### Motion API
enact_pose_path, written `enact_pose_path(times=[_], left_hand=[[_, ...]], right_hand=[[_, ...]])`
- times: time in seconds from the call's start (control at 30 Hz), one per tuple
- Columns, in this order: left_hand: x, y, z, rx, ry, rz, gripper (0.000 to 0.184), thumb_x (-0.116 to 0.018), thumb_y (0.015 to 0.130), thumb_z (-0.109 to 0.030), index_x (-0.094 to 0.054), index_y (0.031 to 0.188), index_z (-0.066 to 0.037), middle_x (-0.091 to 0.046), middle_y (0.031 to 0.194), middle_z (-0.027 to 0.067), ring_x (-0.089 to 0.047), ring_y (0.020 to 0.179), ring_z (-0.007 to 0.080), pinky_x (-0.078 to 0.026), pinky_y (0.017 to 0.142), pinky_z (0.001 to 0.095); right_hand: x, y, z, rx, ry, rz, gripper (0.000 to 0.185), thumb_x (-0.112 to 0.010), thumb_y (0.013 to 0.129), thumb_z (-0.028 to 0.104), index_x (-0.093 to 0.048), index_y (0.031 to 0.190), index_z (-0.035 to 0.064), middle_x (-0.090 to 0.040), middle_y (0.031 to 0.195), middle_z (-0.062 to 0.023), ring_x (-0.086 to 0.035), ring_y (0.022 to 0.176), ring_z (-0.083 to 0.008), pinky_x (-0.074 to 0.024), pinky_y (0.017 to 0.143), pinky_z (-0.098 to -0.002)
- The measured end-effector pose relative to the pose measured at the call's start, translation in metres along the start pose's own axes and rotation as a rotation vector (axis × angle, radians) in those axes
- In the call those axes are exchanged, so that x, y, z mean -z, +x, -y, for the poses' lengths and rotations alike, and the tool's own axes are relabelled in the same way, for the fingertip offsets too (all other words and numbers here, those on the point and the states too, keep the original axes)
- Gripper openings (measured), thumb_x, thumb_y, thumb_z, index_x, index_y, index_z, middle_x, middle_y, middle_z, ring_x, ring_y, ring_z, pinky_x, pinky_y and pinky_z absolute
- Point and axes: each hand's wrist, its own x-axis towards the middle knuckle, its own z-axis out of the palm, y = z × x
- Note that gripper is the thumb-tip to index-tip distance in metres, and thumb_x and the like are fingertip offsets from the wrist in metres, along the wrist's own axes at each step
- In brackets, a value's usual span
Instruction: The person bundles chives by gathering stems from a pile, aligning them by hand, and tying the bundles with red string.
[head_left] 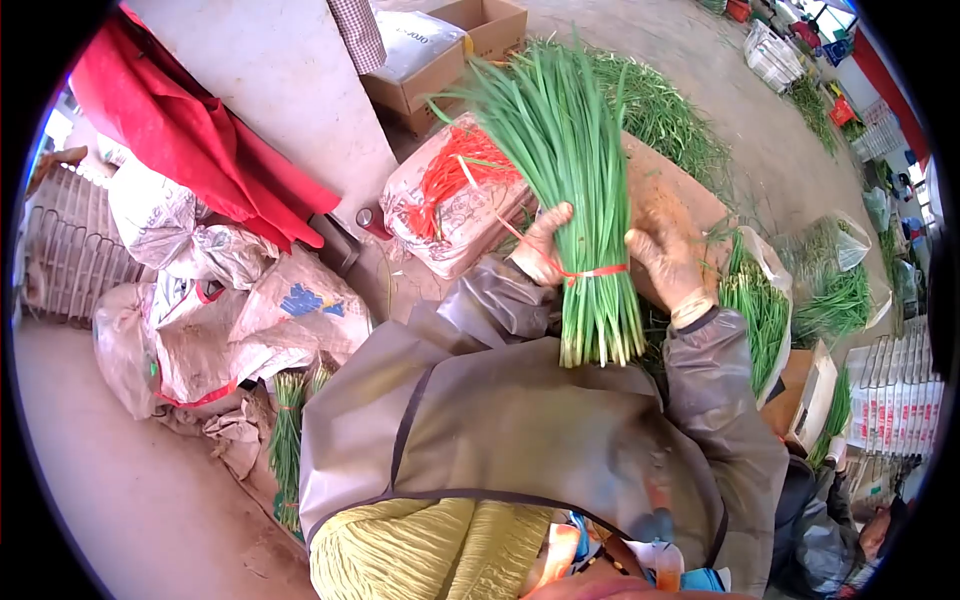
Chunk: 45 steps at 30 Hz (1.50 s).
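A thick bunch of long green stalks [585,200] stands upright in front of my chest, its pale cut ends pointing down toward me. A red tie [597,271] circles it near the lower end. My left hand [541,245] is closed on the left side of the bunch, thumb in front, beside the tie; its other fingers are hidden behind the stalks. To the right of the bunch, my right hand [669,254] is held apart from it with thumb and fingers spread, holding nothing. A brown apron or smock [500,420] covers my front.
Red ties [465,175] lie on a wrapped pack [420,205]. Loose greens [665,120] are heaped beyond. Bagged greens [755,310] stand at right, sacks [245,320] at left. A cardboard box [405,95] is at the top. Part of another person [870,530] shows at lower right.
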Motion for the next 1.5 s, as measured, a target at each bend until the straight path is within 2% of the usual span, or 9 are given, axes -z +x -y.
enact_pose_path(times=[0.4, 0.57, 0.67, 0.8, 0.9, 0.97, 1.13, 1.4, 1.5], left_hand=[[-0.113, -0.069, -0.113, -0.408, 0.955, -0.012, 0.055, -0.059, 0.074, -0.017, -0.044, 0.122, 0.006, -0.058, 0.111, 0.0171, -0.059, 0.097, 0.0263, -0.046, 0.087, 0.0352], [-0.020, -0.147, -0.175, -0.482, 1.388, -0.326, 0.062, -0.065, 0.070, -0.001, -0.041, 0.128, 0.000, -0.055, 0.117, 0.0091, -0.051, 0.106, 0.0192, -0.040, 0.093, 0.0323], [0.021, -0.223, -0.174, -0.512, 1.186, -0.540, 0.067, -0.065, 0.066, 0.003, -0.042, 0.128, -0.001, -0.055, 0.114, 0.0087, -0.051, 0.105, 0.0194, -0.041, 0.091, 0.0316], [0.099, -0.359, -0.152, -0.948, 0.666, -1.133, 0.041, -0.060, 0.068, -0.006, -0.056, 0.109, -0.001, -0.061, 0.097, 0.0106, -0.058, 0.089, 0.0235, -0.048, 0.080, 0.0342], [0.162, -0.475, -0.142, -1.359, 0.301, -1.392, 0.039, -0.070, 0.069, -0.012, -0.058, 0.106, -0.002, -0.063, 0.097, 0.0095, -0.060, 0.080, 0.0263, -0.050, 0.078, 0.0405], [0.227, -0.594, -0.137, -1.240, -0.043, -1.318, 0.038, -0.066, 0.077, -0.022, -0.058, 0.107, -0.001, -0.062, 0.100, 0.0106, -0.060, 0.084, 0.0284, -0.049, 0.079, 0.0405], [0.212, -0.583, -0.113, -0.916, 0.162, -1.912, 0.040, -0.065, 0.076, -0.026, -0.058, 0.109, -0.005, -0.061, 0.103, 0.0125, -0.059, 0.090, 0.0292, -0.047, 0.082, 0.0401], [0.225, -0.471, -0.152, 0.348, 1.225, -2.406, 0.043, -0.064, 0.075, -0.032, -0.057, 0.111, -0.010, -0.060, 0.108, 0.0157, -0.057, 0.099, 0.0305, -0.045, 0.087, 0.0395], [0.217, -0.363, -0.183, 0.256, 1.718, -2.276, 0.044, -0.063, 0.075, -0.034, -0.057, 0.112, -0.011, -0.059, 0.110, 0.0168, -0.056, 0.102, 0.0310, -0.044, 0.089, 0.0393]], right_hand=[[-0.063, 0.083, 0.140, 0.501, 0.103, 0.063, 0.028, -0.065, 0.082, 0.010, -0.056, 0.106, -0.0018, -0.052, 0.077, 0.0011, -0.047, 0.071, -0.0068, -0.0398, 0.065, -0.0188], [-0.115, 0.112, 0.105, 0.033, 0.079, 0.098, 0.015, -0.064, 0.080, 0.014, -0.062, 0.091, 0.0036, -0.056, 0.075, 0.0000, -0.047, 0.059, -0.0049, -0.0371, 0.050, -0.0179], [-0.054, 0.156, 0.039, -0.040, -0.046, -0.007, 0.019, -0.060, 0.086, 0.018, -0.061, 0.100, 0.0054, -0.052, 0.072, 0.0050, -0.044, 0.057, -0.0022, -0.0332, 0.049, -0.0154], [0.118, 0.187, -0.083, -0.230, -0.039, 0.071, 0.021, -0.063, 0.085, 0.024, -0.061, 0.099, 0.0087, -0.041, 0.066, 0.0062, -0.039, 0.054, -0.0024, -0.0321, 0.047, -0.0163], [0.195, 0.145, -0.118, -0.415, -0.172, -0.269, 0.022, -0.062, 0.085, 0.027, -0.061, 0.100, 0.0100, -0.044, 0.067, 0.0062, -0.041, 0.054, -0.0024, -0.0339, 0.047, -0.0160], [0.252, 0.121, -0.148, -0.481, -0.158, -0.325, 0.024, -0.061, 0.086, 0.028, -0.061, 0.102, 0.0101, -0.045, 0.068, 0.0061, -0.042, 0.055, -0.0023, -0.0350, 0.048, -0.0159], [0.307, 0.071, -0.207, -0.613, -0.206, -0.411, 0.032, -0.060, 0.086, 0.031, -0.061, 0.110, 0.0111, -0.051, 0.073, 0.0057, -0.047, 0.060, -0.0028, -0.0377, 0.048, -0.0156], [0.215, 0.005, -0.291, -0.628, -0.241, -0.381, 0.012, -0.053, 0.086, 0.012, -0.059, 0.096, 0.0114, -0.055, 0.066, -0.0014, -0.053, 0.049, -0.0089, -0.0403, 0.040, -0.0236], [0.160, -0.021, -0.286, -0.595, -0.378, -0.252, 0.007, -0.052, 0.085, 0.009, -0.057, 0.090, 0.0117, -0.054, 0.067, 0.0003, -0.054, 0.049, -0.0083, -0.0391, 0.039, -0.0226]])
